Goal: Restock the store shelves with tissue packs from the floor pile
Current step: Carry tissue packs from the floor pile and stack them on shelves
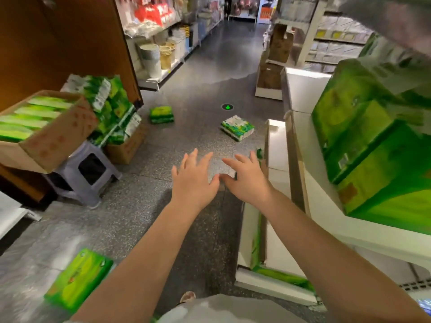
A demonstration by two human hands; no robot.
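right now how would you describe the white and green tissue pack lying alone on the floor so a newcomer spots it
Look down the grey aisle floor to the small round green arrow marker. Just past it toward the white shelves on the right lies the white and green tissue pack, tilted. Unlike the all-green pack farther left, it is mostly white.

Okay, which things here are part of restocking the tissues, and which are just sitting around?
Job:
white-green tissue pack on floor
green pack on floor
near green pack
shelf
left hand
right hand

Lying about:
grey stool
paper cups
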